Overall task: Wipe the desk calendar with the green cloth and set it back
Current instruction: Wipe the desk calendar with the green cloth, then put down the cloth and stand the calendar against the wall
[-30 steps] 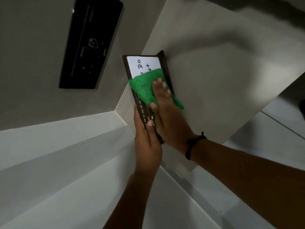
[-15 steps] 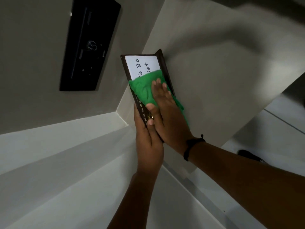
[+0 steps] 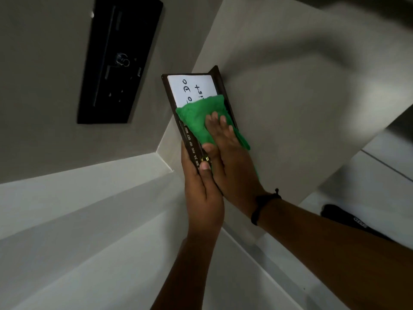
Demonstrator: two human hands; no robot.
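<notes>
The desk calendar [image 3: 188,90] is a dark brown frame with a white "To Do List" panel and month names down its left strip. It is held up in the air at the centre of the view. My left hand [image 3: 202,195] grips its near end, thumb on the month strip beside a small gold knob. My right hand [image 3: 230,157] lies flat on the green cloth [image 3: 194,118], pressing it against the calendar's face. The cloth covers the panel's lower half and trails out under my palm on the right.
A black wall panel [image 3: 118,59] with switches hangs on the grey wall at upper left. A beige surface [image 3: 290,90] spreads behind the calendar. White ledges [image 3: 89,209] run lower left. A black shoe [image 3: 348,220] lies on the floor at right.
My right hand has slid the green cloth toward me along the calendar's face, uncovering more of the white panel and its writing. My left hand keeps its grip.
</notes>
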